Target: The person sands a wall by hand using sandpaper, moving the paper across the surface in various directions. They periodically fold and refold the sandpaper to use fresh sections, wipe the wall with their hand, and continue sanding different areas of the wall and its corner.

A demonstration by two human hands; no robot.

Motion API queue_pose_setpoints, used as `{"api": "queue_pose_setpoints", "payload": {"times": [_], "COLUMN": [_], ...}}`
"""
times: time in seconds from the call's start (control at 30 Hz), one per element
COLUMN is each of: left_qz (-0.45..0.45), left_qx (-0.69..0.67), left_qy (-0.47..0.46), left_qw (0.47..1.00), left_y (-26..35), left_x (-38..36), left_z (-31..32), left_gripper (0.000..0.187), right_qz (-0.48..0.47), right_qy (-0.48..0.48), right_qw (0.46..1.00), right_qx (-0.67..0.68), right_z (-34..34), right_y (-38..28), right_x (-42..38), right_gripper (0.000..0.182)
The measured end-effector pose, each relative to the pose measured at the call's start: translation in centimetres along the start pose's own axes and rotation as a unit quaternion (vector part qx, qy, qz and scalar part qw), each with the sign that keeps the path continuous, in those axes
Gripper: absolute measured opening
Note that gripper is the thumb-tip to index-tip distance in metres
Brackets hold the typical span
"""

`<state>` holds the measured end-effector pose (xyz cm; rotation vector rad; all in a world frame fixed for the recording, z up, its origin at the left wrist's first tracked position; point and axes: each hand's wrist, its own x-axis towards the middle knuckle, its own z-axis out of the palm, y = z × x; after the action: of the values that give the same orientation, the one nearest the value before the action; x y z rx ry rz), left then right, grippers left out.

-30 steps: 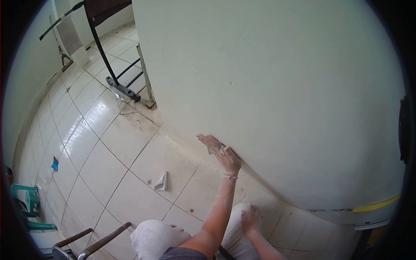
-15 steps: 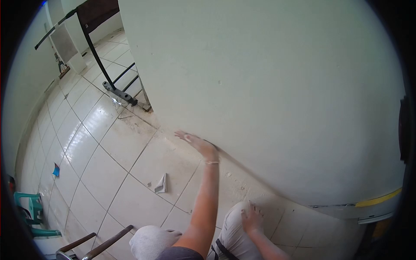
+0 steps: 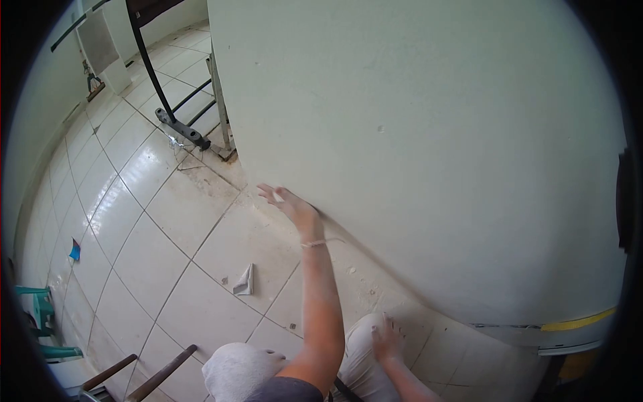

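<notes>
My left hand (image 3: 289, 206) is stretched out low beside the base of the pale wall (image 3: 415, 147), its fingers apart and nothing held in them. A thin band circles that wrist. My right hand (image 3: 386, 340) rests on my bent knee in light trousers (image 3: 362, 365), fingers spread and empty. A folded piece of grey-white paper or cloth (image 3: 245, 280) lies on the tiled floor (image 3: 201, 301) left of my left forearm.
A dark metal frame (image 3: 182, 129) stands at the upper left. Green plastic furniture (image 3: 43, 311) and brown chair arms (image 3: 164, 375) are at the lower left. A small blue scrap (image 3: 75, 250) lies on the floor. Yellow tape (image 3: 579, 321) runs at the right.
My left hand has moved a little left and up along the wall base, its fingers more spread. The view has shifted slightly. My right hand stays on the knee.
</notes>
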<state>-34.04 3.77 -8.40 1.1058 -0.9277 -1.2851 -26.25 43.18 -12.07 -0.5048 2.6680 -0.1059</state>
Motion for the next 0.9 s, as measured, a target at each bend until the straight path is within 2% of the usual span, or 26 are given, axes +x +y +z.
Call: {"api": "queue_pose_setpoints", "payload": {"times": [0.03,0.1,0.17,0.23,0.3,0.43,0.53,0.63,0.7,0.83,0.9], "left_qz": [-0.03,-0.065,-0.051,0.005,0.03,0.068,0.11,0.24,0.248,0.183,0.135], "left_qx": [-0.039,-0.099,-0.129,-0.109,-0.016,0.01,0.027,0.045,0.034,0.015,-0.003], "left_qy": [0.01,-0.031,-0.031,0.008,0.008,-0.054,-0.047,-0.051,-0.043,-0.043,-0.035], "left_qw": [0.999,0.992,0.99,0.994,0.999,0.996,0.992,0.968,0.967,0.982,0.99], "left_y": [-1.1,-7.1,-7.8,-5.8,-6.3,-5.0,-2.0,0.2,2.9,0.4,-3.3], "left_x": [3.5,10.8,11.7,7.2,0.8,-13.6,-14.5,-7.6,-1.8,7.2,7.6], "left_z": [-0.6,-2.7,-2.2,-1.8,-1.4,0.3,1.6,1.2,0.8,-1.8,-2.6], "left_gripper": [0.077,0.073,0.071,0.071,0.075,0.088,0.087,0.087,0.09,0.098,0.099], "right_qz": [0.006,0.013,0.018,0.024,0.031,0.032,0.037,0.037,0.028,0.037,0.031], "right_qy": [-0.008,-0.016,-0.012,-0.02,-0.03,-0.023,-0.032,-0.032,-0.019,-0.039,-0.028], "right_qw": [1.0,1.0,1.0,0.999,0.999,0.998,0.998,0.997,0.998,0.998,0.998], "right_qx": [-0.003,-0.018,-0.02,-0.017,-0.02,-0.046,-0.034,-0.056,-0.059,-0.041,-0.038], "right_z": [-0.2,-1.2,-1.4,-1.3,-1.8,-1.1,-0.9,-1.2,-0.5,-1.7,-1.4], "right_y": [-0.4,-0.8,-1.0,-1.5,-2.2,-1.9,-1.9,-2.0,-1.7,-2.7,-2.4], "right_x": [-0.2,-0.2,0.1,-0.2,-0.4,-0.1,0.2,-0.3,-0.1,-0.3,0.0], "right_gripper": [0.058,0.058,0.058,0.058,0.059,0.06,0.06,0.06,0.06,0.061,0.061]}}
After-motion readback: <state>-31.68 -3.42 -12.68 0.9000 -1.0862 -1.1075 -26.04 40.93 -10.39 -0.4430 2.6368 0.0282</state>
